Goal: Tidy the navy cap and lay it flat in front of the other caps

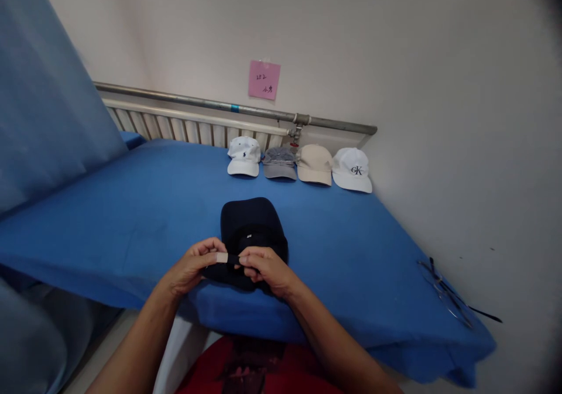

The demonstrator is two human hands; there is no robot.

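A dark navy cap (pixel 252 211) lies upside down near the front edge of the blue-covered table, its brim pointing away from me and its inside showing. My left hand (pixel 195 262) pinches one end of the cap's back strap, and a bandage-like pale wrap shows on the thumb. From the other side, my right hand (pixel 266 268) grips the same dark strap between thumb and fingers. A short stretch of strap shows between the two hands. The fingers hide the strap's fastening.
Along the back stand a white cap (pixel 244 157), a grey cap (pixel 280 164), a beige cap (pixel 314 164) and a white cap with letters (pixel 352 170). Behind them run a radiator (pixel 175 126) and a metal pipe (pixel 197 101). Glasses (pixel 448 291) lie at the right edge; a blue curtain (pixel 48 89) hangs left.
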